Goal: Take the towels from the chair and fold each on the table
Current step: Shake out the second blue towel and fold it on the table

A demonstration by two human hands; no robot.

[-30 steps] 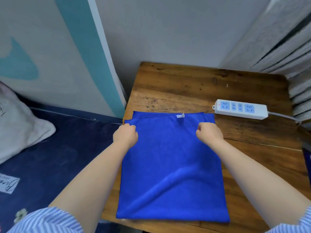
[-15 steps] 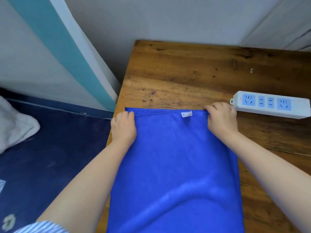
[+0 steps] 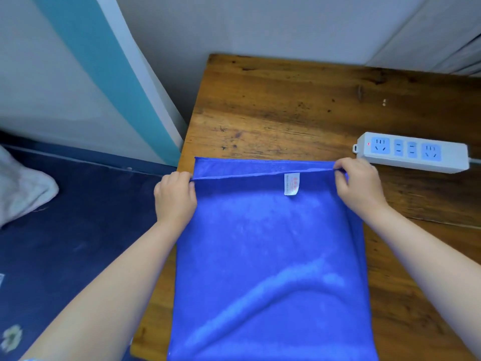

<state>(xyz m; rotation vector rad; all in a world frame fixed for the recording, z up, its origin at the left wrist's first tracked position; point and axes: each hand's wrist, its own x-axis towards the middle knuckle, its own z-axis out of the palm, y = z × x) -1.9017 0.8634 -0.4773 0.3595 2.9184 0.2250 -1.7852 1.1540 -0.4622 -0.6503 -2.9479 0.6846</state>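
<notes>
Two hands, left point(image 3: 175, 196) and right point(image 3: 360, 186), pinching folded blue towel's point(image 3: 270, 256) upper-layer corners, on wooden table point(image 3: 286, 108)

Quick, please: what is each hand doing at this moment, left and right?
Left hand: pinches the blue towel at its upper-layer left corner.
Right hand: pinches the right corner.

light was soft, even and fairly bright, with a pale sheen on the blue towel point(image 3: 270, 256) and faint shadows beside it. edges left of the towel bowed from wide-angle distortion; focus was slightly soft.
</notes>
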